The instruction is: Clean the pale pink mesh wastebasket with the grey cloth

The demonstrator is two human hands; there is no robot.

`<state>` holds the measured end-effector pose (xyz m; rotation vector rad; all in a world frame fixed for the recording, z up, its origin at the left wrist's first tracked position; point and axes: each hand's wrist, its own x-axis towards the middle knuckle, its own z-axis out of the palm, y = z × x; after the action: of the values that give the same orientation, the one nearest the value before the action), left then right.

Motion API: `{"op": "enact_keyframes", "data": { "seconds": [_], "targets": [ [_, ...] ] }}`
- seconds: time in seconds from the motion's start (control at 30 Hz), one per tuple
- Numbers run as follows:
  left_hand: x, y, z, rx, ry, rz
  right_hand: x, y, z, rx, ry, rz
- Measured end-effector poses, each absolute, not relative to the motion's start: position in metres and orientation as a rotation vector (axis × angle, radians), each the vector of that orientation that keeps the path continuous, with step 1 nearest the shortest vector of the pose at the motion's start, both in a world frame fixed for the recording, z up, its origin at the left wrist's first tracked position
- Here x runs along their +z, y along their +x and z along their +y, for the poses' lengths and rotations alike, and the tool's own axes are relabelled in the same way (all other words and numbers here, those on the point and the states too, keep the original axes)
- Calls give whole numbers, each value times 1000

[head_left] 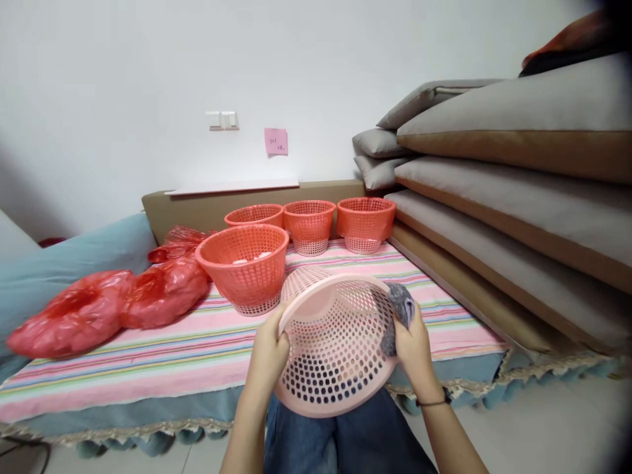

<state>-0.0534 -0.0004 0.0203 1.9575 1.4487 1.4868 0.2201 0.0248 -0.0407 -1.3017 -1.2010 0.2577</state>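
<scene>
A pink plastic basket [340,316] with a grid of holes is tilted above my lap, its mouth facing me. My left hand [271,345] grips its rim on the left, thumb inside. At the right side of the rim, my right hand [413,342] presses a grey cloth [401,306] folded over the edge. Part of the cloth lies inside the basket. Just beyond stands a red basket [241,260] with several small pale items in it. My right fingers are partly hidden behind the basket and cloth.
Behind are more red baskets [309,224] on a striped cloth [168,355] over the seat. Red plastic bags [79,313] lie at left. Stacked grey-brown cushions [513,191] rise at right. A pink note [276,141] and switches [222,120] are on the wall.
</scene>
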Motion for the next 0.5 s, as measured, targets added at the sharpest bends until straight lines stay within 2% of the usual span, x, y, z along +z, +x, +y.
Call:
{"op": "enact_keyframes", "data": {
  "seconds": [0.13, 0.27, 0.4, 0.5],
  "targets": [
    [37, -55, -4, 1336, 2060, 1417, -64, 217, 26, 282, -1321, -1040],
    [49, -45, -4, 1239, 2114, 1386, -13, 202, 28, 45, -1266, -1294],
    [57, -33, -1, 1218, 2142, 1327, 48, 168, 18, -236, -1120, -1852],
    [60, -30, 2, 1230, 2123, 1317, 62, 147, 12, -340, -981, -2145]
  ]
}}
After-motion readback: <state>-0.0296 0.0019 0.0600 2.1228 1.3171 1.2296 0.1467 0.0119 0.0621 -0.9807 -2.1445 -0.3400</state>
